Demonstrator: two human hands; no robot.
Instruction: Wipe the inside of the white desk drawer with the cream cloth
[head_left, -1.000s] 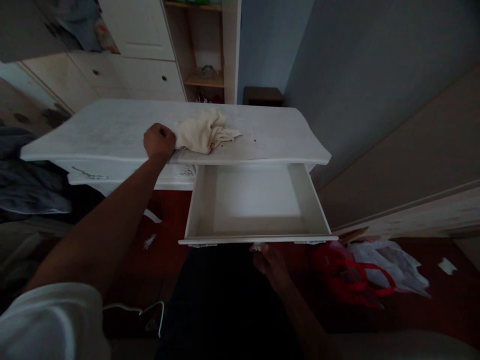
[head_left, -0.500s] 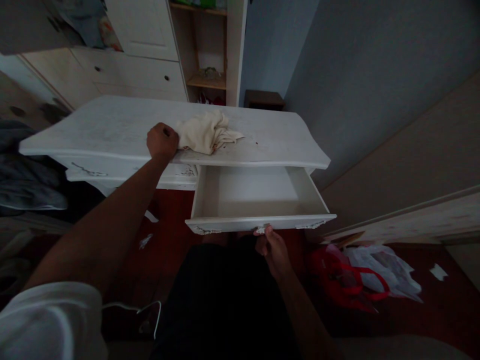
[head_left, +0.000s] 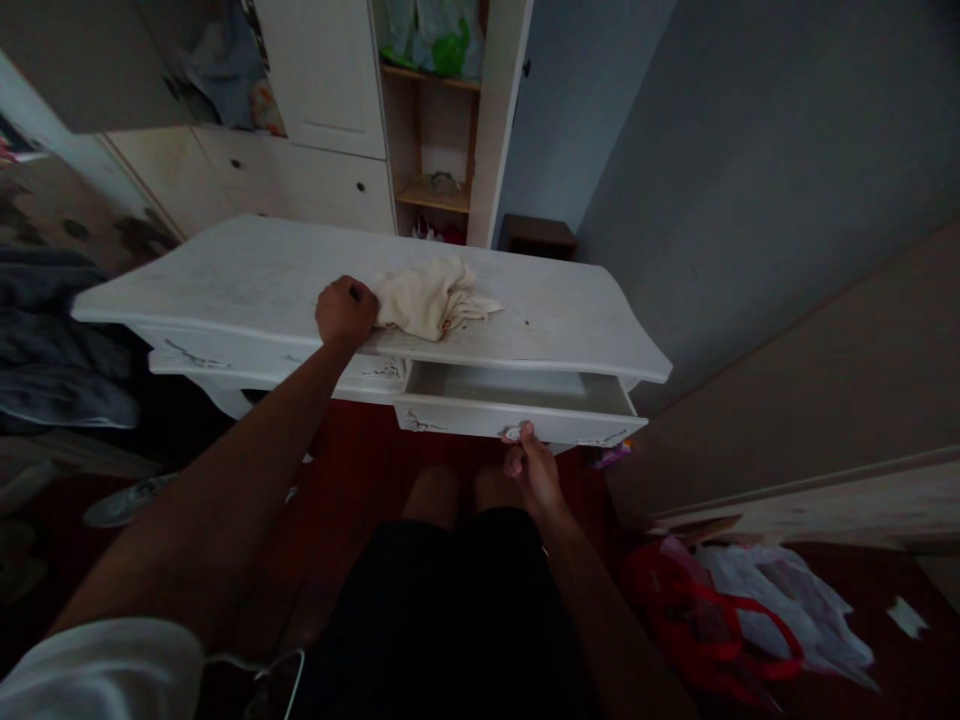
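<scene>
On the white table (head_left: 255, 260) my left hand (head_left: 346, 308) rests as a closed fist near the front edge. Its curled fingers are against the left end of a crumpled cream cloth (head_left: 424, 298), apparently gripping it; the fingertips are hidden. Below the tabletop, a white drawer (head_left: 480, 417) stands partly pulled out, its inside bare where it shows. My right hand (head_left: 536, 465) pinches the drawer's pale knob (head_left: 514, 433) between thumb and fingers. Dark branch-like ornament decorates the drawer front on both sides.
A white wardrobe (head_left: 322, 80) with open shelves stands behind the table. Grey clothing (head_left: 60, 340) lies at the left. On the dark red floor at the right are a red bag (head_left: 675, 610) and a white plastic bag (head_left: 787, 600). A grey wall runs along the right.
My right hand has moved the drawer inward, so less of its inside shows. My left hand and the cloth keep their place on the tabletop. The view has shifted slightly.
</scene>
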